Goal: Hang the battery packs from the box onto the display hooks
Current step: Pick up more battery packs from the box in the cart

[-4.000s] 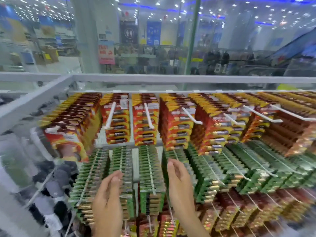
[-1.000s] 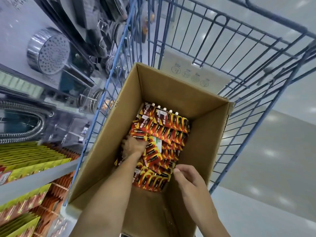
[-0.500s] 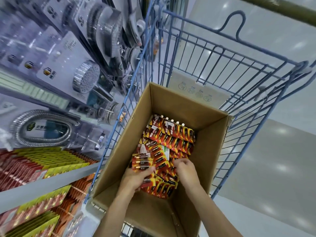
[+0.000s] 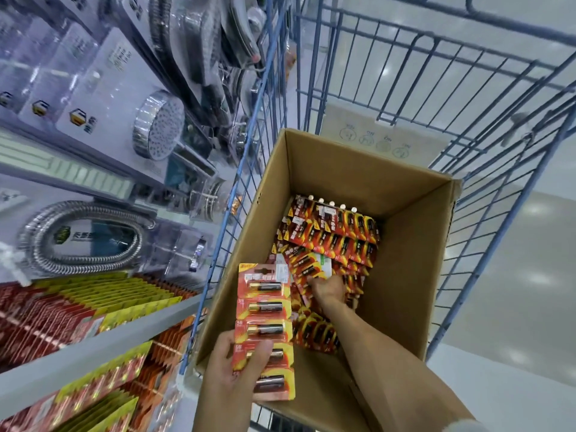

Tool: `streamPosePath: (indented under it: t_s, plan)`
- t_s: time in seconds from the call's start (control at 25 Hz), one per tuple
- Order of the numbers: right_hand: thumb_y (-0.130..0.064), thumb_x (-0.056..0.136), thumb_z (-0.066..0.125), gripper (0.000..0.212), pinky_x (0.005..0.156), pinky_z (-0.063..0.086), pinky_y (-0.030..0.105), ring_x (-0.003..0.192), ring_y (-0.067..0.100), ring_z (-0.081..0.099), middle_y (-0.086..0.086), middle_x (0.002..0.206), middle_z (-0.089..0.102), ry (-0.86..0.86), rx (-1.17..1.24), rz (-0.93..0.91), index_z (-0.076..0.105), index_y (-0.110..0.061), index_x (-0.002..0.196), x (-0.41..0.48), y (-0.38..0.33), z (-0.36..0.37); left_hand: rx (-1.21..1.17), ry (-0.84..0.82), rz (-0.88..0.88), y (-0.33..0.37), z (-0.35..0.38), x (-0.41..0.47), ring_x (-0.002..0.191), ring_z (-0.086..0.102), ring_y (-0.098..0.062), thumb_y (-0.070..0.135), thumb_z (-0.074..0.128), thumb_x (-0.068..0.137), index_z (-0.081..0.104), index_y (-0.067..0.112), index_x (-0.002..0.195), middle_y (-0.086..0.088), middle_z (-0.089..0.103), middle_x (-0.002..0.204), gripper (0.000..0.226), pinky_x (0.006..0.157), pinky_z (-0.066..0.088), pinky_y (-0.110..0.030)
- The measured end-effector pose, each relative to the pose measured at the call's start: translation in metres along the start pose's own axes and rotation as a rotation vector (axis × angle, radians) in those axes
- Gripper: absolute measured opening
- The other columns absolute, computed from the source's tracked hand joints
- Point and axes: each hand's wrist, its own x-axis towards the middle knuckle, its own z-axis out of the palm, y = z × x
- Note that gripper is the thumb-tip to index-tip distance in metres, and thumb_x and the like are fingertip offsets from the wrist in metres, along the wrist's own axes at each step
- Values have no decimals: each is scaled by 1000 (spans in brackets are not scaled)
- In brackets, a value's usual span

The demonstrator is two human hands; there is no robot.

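Observation:
An open cardboard box (image 4: 408, 244) stands in a blue wire cart and holds several red and yellow battery packs (image 4: 336, 235). My left hand (image 4: 232, 372) grips the lower end of a long strip of battery packs (image 4: 265, 319), held up over the box's near left corner with the thumb across its front. My right hand (image 4: 327, 289) is deep in the box, fingers down among the loose packs; its fingertips are hidden, so a grasp is unclear. The display of hanging battery packs (image 4: 78, 310) lies at the lower left.
The blue wire cart (image 4: 486, 120) surrounds the box on all sides. Packaged shower heads (image 4: 159, 129) and a metal hose (image 4: 81, 235) hang on the shelving at the left. A grey shelf rail (image 4: 93, 344) runs across the battery display. Pale shop floor lies to the right.
My left hand has lifted a strip of battery packs out of the box toward me. My right hand has reached deeper among the packs. The view has tilted slightly.

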Motion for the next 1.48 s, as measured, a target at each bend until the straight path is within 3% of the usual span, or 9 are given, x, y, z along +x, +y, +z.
streamPosePath:
  t_s: [0.08, 0.2, 0.36, 0.56, 0.72, 0.84, 0.96, 1.36, 1.48]
  plan:
    - [-34, 77, 88, 64, 104, 50, 41, 119, 36, 62, 11, 123, 66, -14, 58, 16, 60, -4, 127, -3, 5, 0, -22, -7, 15, -8, -5, 3, 78, 79, -23, 23, 80, 82, 64, 17, 112, -4, 80, 91, 34, 53, 61, -32]
    - [-33, 49, 91, 80, 97, 57, 47, 102, 33, 69, 10, 110, 72, -147, 272, 90, 66, -6, 121, -11, 15, -12, -40, -45, 60, -11, -10, -2, 86, 79, -24, 30, 77, 81, 65, 20, 116, -4, 80, 99, 39, 61, 63, -35]
    - [-12, 85, 77, 29, 84, 61, 43, 96, 29, 71, 14, 105, 72, -317, 544, 131, 62, -8, 110, -113, -8, -68, -65, -102, 145, 5, -25, -21, 80, 79, -24, 19, 77, 87, 65, 13, 111, -7, 80, 95, 28, 58, 63, -37]
    - [-12, 91, 73, 37, 86, 62, 50, 103, 32, 75, 13, 113, 76, -454, 573, -228, 61, -17, 125, -227, 6, -127, -203, -250, 219, 31, -46, -59, 89, 78, -31, 12, 79, 81, 65, 25, 121, -8, 80, 104, 45, 79, 61, -51]
    - [-7, 92, 71, 34, 73, 62, 44, 99, 34, 76, 13, 111, 77, -427, 583, -490, 60, -15, 124, -300, 26, -155, -350, -354, 225, 36, -61, -96, 95, 77, -37, 8, 78, 72, 64, 24, 130, -13, 78, 112, 62, 81, 59, -49]
    - [-8, 91, 72, 36, 80, 62, 49, 102, 34, 75, 13, 114, 76, -416, 604, -616, 61, -18, 124, -338, 41, -170, -436, -382, 251, 32, -71, -122, 97, 76, -37, 7, 76, 74, 65, 23, 129, -15, 77, 114, 58, 82, 58, -49]
    - [-10, 93, 71, 37, 92, 58, 55, 104, 32, 74, 11, 115, 76, -415, 562, -739, 60, -21, 126, -369, 52, -184, -500, -334, 336, 24, -78, -148, 89, 78, -33, 17, 75, 78, 67, 25, 126, -14, 78, 111, 50, 78, 58, -45]
    - [-4, 90, 70, 35, 69, 62, 40, 101, 33, 75, 12, 117, 74, -613, 452, -961, 66, -22, 121, -441, 145, -210, -707, -122, 602, -76, -110, -269, 89, 78, -27, 26, 69, 92, 68, 23, 126, -11, 79, 112, 34, 69, 62, -38]
    - [-9, 93, 67, 32, 74, 62, 42, 102, 32, 75, 10, 115, 75, -719, 377, -1006, 67, -24, 121, -466, 168, -197, -778, -18, 652, -116, -137, -301, 95, 78, -28, 27, 65, 96, 69, 27, 124, -7, 79, 111, 28, 76, 60, -41]
